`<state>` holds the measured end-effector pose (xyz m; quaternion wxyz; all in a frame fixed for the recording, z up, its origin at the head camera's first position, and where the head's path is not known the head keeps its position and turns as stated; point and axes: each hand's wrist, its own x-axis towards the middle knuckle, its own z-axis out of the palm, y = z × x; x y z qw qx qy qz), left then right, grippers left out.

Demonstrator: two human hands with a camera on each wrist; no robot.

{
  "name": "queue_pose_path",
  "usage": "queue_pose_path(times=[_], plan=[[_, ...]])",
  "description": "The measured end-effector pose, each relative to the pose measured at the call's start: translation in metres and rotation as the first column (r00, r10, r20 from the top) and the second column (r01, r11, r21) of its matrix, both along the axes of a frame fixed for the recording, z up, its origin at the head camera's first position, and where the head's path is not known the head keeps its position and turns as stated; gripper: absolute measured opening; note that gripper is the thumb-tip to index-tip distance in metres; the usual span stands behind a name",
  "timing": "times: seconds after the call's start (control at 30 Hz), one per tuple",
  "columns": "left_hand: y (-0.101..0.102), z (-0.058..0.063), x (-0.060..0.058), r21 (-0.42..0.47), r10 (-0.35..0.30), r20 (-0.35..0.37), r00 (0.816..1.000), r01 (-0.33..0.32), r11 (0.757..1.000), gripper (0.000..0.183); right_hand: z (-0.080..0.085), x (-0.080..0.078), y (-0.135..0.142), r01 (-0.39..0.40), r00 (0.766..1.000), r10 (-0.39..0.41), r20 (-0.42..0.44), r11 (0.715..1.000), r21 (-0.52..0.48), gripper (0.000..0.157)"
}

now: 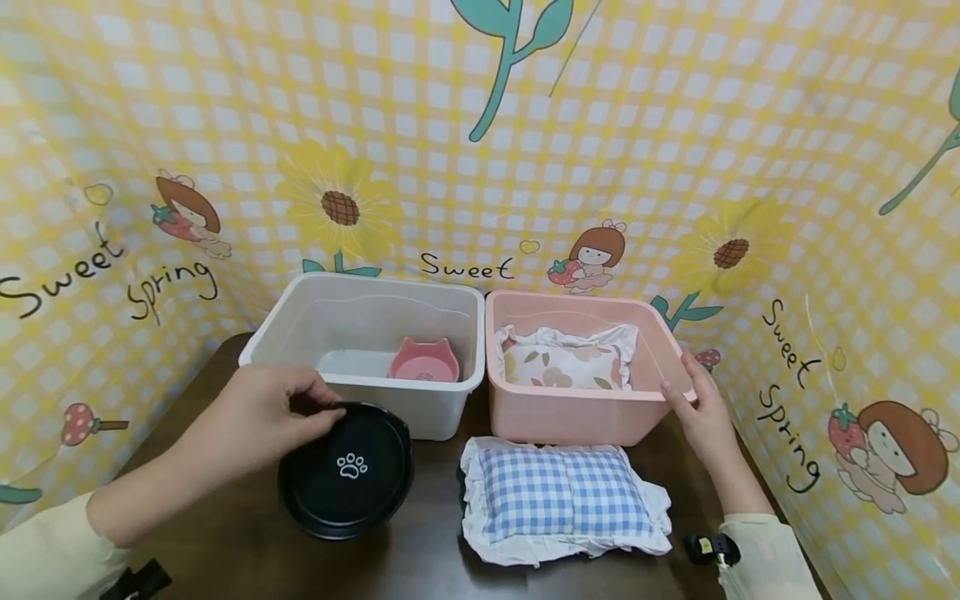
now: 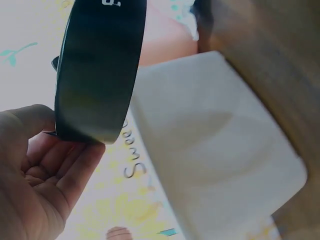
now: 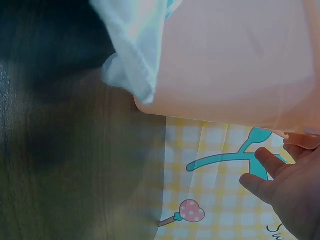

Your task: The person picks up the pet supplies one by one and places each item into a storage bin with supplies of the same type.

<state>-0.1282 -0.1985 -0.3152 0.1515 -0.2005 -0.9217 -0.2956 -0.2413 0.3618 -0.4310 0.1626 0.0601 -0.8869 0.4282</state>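
- Left hand pinches black bowl by its rim, in front of white bin;
- Right hand touches rim of pink bin; cannot tell whether it grips;
- black bowl likely stiff, smooth, perhaps brittle; rim seems best hold.

Blk rnd bowl w/ wht paw print, tilted, in L hand, front-left of upright pink bin

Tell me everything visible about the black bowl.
The black bowl is round and shallow, glossy, perhaps ceramic, with a white paw print on its inner bottom, a partly seen white mark outside and a small peak on the rim. The left hand pinches the rim, holding it tilted, its inside facing the head camera, in front of the white bin. It looks empty.
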Motion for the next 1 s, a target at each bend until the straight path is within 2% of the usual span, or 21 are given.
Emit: queue_pose_path(times=[0.07,0.2,0.43,0.57,0.67,0.73,0.93,1.0], plan=[[0.001,0.01,-0.002,-0.008,-0.019,-0.074,0.997,0.019,1.0,0.017,0.0,0.001,0.0,0.003,1.0,-0.003,0.003,1.0,-0.001,0.07],[-0.001,0.028,-0.009,-0.031,-0.033,-0.171,0.985,0.028,0.999,0.019,-0.001,0.003,0.0,0.0,1.0,0.0,0.005,1.0,-0.004,0.069],[-0.007,0.057,-0.02,-0.094,-0.071,-0.252,0.965,0.048,0.994,0.02,-0.002,0.003,0.0,0.0,1.0,0.0,0.005,1.0,-0.005,0.068],[-0.013,0.074,-0.029,-0.13,-0.051,-0.314,0.948,0.011,0.991,0.018,-0.001,0.003,-0.001,0.001,1.0,-0.001,0.006,1.0,-0.015,0.069],[-0.019,0.085,-0.038,-0.141,-0.027,-0.332,0.943,-0.021,0.99,0.016,-0.001,0.002,-0.002,0.0,1.0,0.0,0.003,1.0,-0.014,0.068],[-0.024,0.09,-0.045,-0.14,-0.014,-0.317,0.948,-0.032,0.99,0.014,-0.001,0.002,-0.003,-0.001,1.0,0.001,0.003,1.0,-0.01,0.068],[-0.036,0.101,-0.074,-0.198,0.0,-0.325,0.946,-0.068,0.978,0.008,0.0,0.002,-0.003,-0.006,1.0,0.006,0.008,1.0,-0.008,0.068],[-0.038,0.104,-0.085,-0.22,0.008,-0.304,0.953,-0.078,0.972,0.006,0.001,0.003,-0.002,-0.005,1.0,0.005,0.003,1.0,-0.007,0.068]])
